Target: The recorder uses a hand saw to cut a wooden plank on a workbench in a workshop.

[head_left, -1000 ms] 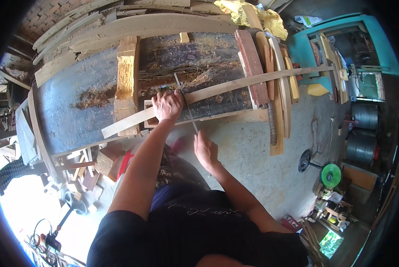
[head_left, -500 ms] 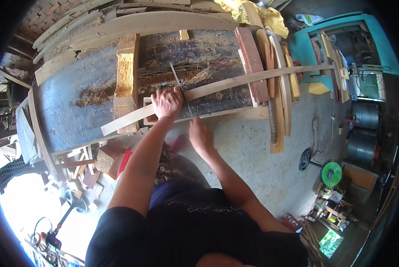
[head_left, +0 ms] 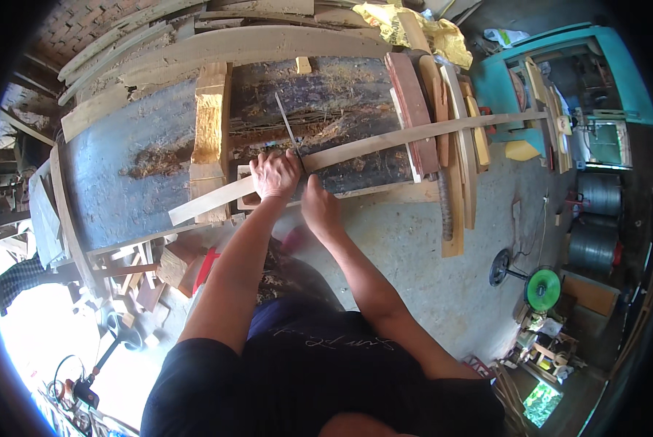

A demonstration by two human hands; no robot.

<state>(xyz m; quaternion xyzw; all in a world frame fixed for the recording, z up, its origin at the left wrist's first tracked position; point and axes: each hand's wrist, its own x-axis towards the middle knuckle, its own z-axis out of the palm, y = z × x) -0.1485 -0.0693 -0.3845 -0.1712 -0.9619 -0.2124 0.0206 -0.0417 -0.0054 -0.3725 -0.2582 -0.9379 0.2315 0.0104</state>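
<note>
A long, pale wooden strip (head_left: 370,146) lies slantwise across the dark workbench (head_left: 122,197). My left hand (head_left: 274,175) bears down on it near its left end, fingers curled over the wood. Just right of those fingers, a narrow-bladed hand saw (head_left: 287,120) crosses the strip, its tip pointing away from me. My right hand (head_left: 321,206) is closed around the saw's near end at the bench's front edge; the handle is hidden in the fist. Beneath the strip by my left hand, a small wooden block (head_left: 245,199) shows in part.
A thick wooden crosspiece (head_left: 210,138) spans the bench on the left. Several boards (head_left: 417,109) are stacked at its right end, under the strip. A small offcut (head_left: 303,65) lies at the back. A green fan (head_left: 542,289) stands on the floor at right.
My right hand has pushed forward, up to the strip, and the saw has slid away from me across it. My left hand keeps its place on the strip.
</note>
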